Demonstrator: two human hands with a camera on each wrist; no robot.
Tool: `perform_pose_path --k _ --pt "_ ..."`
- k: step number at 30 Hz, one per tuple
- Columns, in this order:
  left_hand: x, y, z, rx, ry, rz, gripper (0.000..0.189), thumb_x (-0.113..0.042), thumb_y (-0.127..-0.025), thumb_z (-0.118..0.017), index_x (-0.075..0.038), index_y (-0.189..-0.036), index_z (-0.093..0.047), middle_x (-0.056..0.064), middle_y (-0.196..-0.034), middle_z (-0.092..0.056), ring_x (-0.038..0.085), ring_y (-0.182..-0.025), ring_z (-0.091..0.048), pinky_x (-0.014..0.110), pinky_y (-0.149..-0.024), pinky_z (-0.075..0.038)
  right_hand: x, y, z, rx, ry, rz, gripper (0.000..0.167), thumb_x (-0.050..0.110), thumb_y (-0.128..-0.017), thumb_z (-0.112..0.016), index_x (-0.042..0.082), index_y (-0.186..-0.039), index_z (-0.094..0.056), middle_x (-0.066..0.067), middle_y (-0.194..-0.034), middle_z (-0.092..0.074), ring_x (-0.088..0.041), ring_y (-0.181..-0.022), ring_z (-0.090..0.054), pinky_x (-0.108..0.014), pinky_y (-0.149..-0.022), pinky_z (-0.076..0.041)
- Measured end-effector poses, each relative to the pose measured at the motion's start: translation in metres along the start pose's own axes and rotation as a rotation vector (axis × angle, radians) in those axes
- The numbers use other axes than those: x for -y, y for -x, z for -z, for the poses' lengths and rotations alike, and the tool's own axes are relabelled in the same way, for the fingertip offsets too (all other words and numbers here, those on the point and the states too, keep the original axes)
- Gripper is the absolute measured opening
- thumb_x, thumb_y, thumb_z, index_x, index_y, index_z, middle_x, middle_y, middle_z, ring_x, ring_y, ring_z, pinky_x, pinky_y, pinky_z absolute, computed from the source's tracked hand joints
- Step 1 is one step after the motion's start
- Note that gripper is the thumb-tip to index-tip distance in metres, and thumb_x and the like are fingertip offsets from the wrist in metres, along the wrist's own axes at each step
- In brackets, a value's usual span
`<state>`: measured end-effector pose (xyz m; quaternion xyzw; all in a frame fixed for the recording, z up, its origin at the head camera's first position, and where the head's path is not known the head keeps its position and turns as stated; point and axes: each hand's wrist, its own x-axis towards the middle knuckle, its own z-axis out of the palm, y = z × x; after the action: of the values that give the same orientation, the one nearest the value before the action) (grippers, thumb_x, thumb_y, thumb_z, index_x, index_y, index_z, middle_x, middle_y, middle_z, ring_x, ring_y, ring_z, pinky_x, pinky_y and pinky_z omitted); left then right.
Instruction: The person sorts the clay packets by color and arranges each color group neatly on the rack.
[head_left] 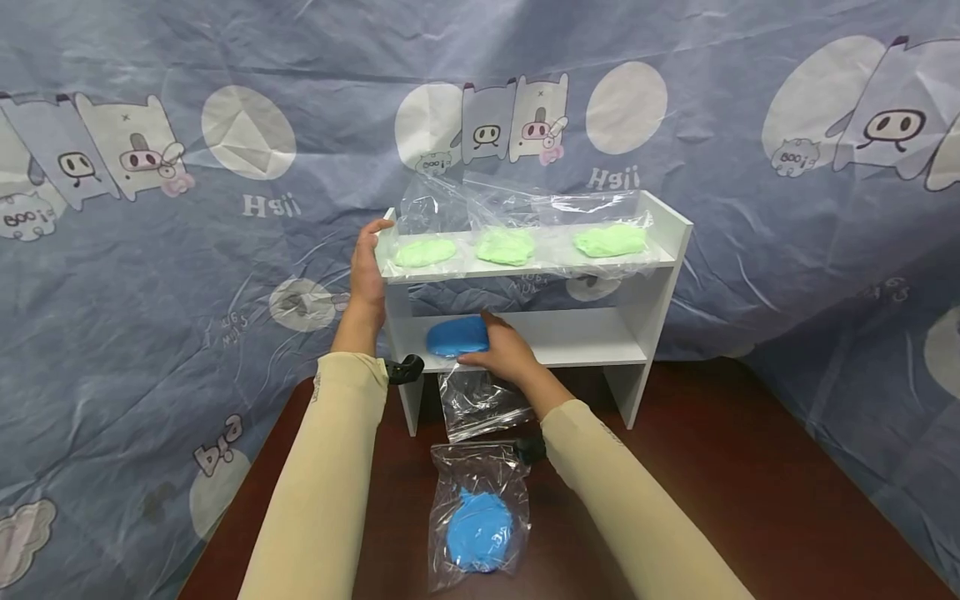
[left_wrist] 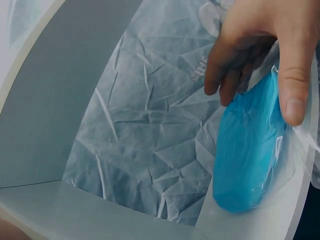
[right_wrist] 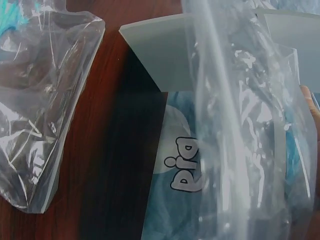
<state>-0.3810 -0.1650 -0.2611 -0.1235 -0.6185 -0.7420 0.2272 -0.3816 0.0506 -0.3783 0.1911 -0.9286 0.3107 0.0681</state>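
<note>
A white two-tier shelf stands on the table. My left hand grips its left side panel near the top, with fingertips over the edge. On the lower tier, toward the left, lies a soft blue bundle in a clear zip bag. My right hand holds this bagged bundle at its right end, thumb in front and fingers behind, as the left wrist view shows. The loose part of the bag hangs over the tier's front edge. In the right wrist view that hand is mostly out of frame, behind the clear plastic.
Three bagged light green bundles, left, middle and right, lie along the upper tier. Another bagged blue bundle lies on the dark red table in front. Patterned blue-grey cloth hangs behind.
</note>
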Motion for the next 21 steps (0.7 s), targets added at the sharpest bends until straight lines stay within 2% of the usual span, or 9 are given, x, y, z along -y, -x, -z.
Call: perform_pose_path --k 5,9,17,21 --pt "-0.001 -0.001 -0.002 0.005 0.010 -0.003 0.049 -0.025 -0.097 -0.028 -0.007 -0.136 -0.051 0.000 -0.102 -0.054 0.007 -0.079 -0.050 0.020 -0.073 -0.042 0.004 -0.002 -0.003 -0.034 0.039 -0.028 0.114 0.054 -0.077 -0.081 0.008 -0.160 -0.017 -0.019 -0.156 -0.040 -0.037 -0.140 -0.045 -0.048 -0.113 -0.040" --pt "0.000 -0.001 -0.003 -0.009 0.007 0.008 0.049 -0.025 -0.096 -0.029 -0.008 -0.135 -0.052 0.003 -0.103 -0.054 0.007 -0.078 -0.050 0.020 -0.071 -0.042 0.007 -0.002 -0.005 -0.044 0.075 -0.042 0.115 0.057 -0.076 -0.080 0.010 -0.160 -0.018 -0.019 -0.154 -0.044 -0.038 -0.137 -0.048 -0.048 -0.111 -0.043" --pt "0.001 0.000 0.000 -0.002 0.032 0.001 0.047 -0.025 -0.097 -0.028 -0.007 -0.135 -0.051 0.001 -0.101 -0.053 0.006 -0.076 -0.050 0.020 -0.070 -0.042 0.009 -0.001 -0.012 -0.073 0.137 -0.029 0.113 0.061 -0.077 -0.077 0.011 -0.160 -0.019 -0.017 -0.157 -0.040 -0.038 -0.144 -0.039 -0.048 -0.116 -0.037" --pt "0.000 0.000 0.000 0.012 0.011 0.000 0.049 -0.024 -0.098 -0.027 -0.006 -0.138 -0.049 0.001 -0.105 -0.052 0.007 -0.079 -0.048 0.020 -0.072 -0.041 0.011 -0.001 -0.013 -0.084 0.153 -0.035 0.112 0.061 -0.077 -0.077 0.012 -0.160 -0.020 -0.018 -0.157 -0.040 -0.039 -0.145 -0.037 -0.048 -0.117 -0.036"
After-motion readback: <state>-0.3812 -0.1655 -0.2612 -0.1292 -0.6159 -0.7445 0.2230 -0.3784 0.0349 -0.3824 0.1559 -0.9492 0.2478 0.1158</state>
